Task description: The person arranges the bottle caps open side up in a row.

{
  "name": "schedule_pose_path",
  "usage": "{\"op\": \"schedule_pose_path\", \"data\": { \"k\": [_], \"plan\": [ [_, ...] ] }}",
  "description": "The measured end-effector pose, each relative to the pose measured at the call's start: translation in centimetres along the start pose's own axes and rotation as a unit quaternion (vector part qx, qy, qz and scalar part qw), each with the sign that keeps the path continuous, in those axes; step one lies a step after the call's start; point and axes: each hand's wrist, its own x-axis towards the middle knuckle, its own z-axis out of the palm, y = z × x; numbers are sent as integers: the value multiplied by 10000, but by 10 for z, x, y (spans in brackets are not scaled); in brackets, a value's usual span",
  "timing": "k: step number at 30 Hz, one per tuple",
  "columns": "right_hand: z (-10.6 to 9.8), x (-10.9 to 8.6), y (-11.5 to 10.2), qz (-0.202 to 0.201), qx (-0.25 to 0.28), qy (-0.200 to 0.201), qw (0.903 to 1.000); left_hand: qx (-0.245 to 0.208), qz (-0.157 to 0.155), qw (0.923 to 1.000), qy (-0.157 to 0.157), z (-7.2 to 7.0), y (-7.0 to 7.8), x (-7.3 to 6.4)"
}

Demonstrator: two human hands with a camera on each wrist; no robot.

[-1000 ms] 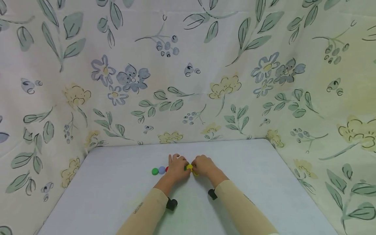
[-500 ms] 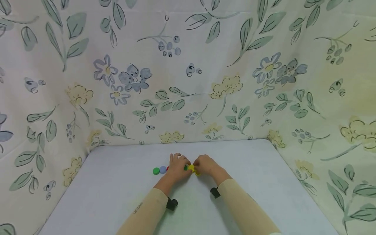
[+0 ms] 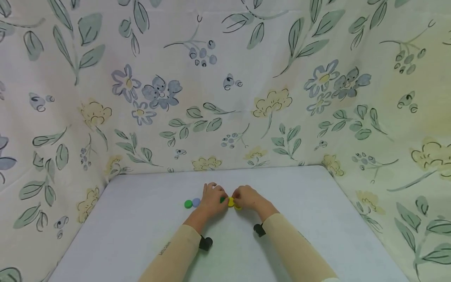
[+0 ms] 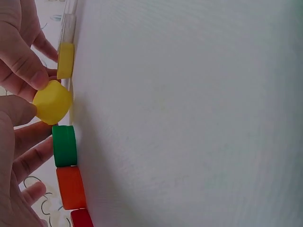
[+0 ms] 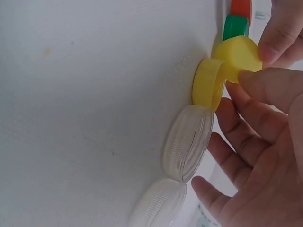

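Note:
My left hand (image 3: 213, 200) and right hand (image 3: 247, 198) meet over a row of small coloured caps. Between them is a smooth yellow round cap (image 4: 52, 102), pinched by thumb and fingers from both sides and tilted so its face shows in both wrist views. Beside it on the table stands a second yellow cap (image 5: 206, 85), its hollow side near my right fingers. On the other side are a green cap (image 4: 64, 145), an orange cap (image 4: 71, 187) and a red cap (image 4: 81, 218), near my left fingers.
The row continues right with clear ridged plastic lids (image 5: 187, 144). At its left end lie a green cap (image 3: 188, 204) and a light blue cap (image 3: 196, 202). All rest on a white table (image 3: 148, 219), backed by a floral cloth (image 3: 232, 98).
The held yellow cap has tilted slightly and shows a different outline. My right hand has shifted slightly right; my left hand stays nearly in place. The red cap has slipped from sight in the head view.

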Motion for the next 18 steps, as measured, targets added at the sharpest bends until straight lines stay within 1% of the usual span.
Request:
{"op": "schedule_pose_path", "data": {
  "k": [6,12,18],
  "plan": [
    [-4,-3,0,67,154,104,9998,-55,47,10000,31,-3,1,-2],
    [-3,-4,0,110,3,334,9994,-137,45,9999,55,-2,0,-2],
    [-4,-6,-2,125,-14,341,9993,-149,94,9998,59,0,-4,-1]
  ]
}}
